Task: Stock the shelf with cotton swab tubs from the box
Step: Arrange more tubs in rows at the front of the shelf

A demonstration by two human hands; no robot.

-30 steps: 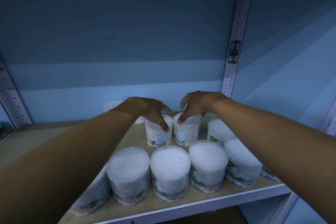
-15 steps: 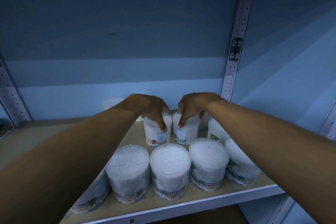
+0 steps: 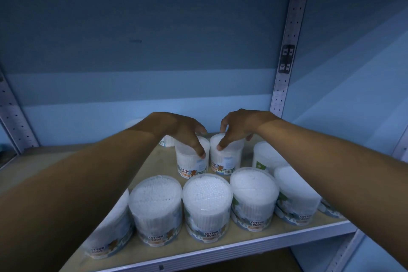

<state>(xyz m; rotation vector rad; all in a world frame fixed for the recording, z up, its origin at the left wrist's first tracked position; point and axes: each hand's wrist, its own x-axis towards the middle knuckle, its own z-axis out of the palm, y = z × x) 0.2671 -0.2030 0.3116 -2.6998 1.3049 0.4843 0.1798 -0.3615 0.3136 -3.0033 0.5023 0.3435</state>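
The pale wooden shelf board with its white metal front lip [image 3: 220, 252] now carries a full front row of clear round plastic tubs packed with white cotton swabs [image 3: 206, 203], and I am building the second row behind it. Over the last second my arms have barely shifted; the two tubs I carry have sunk a little closer to the board and their labels sit more square to me, so I judge the set-down to be nearly finished.

My left hand [image 3: 181, 130] curls over the lid of the left rear tub [image 3: 191, 162], thumb down its near side. My right hand [image 3: 237, 129] grips the right rear tub [image 3: 225, 159] the same way, thumb pressed on the rim. The two tubs stand just beside each other, upright. Another tub with a green label [image 3: 263, 158] stands to their right. The box is out of sight, so more trips may remain.
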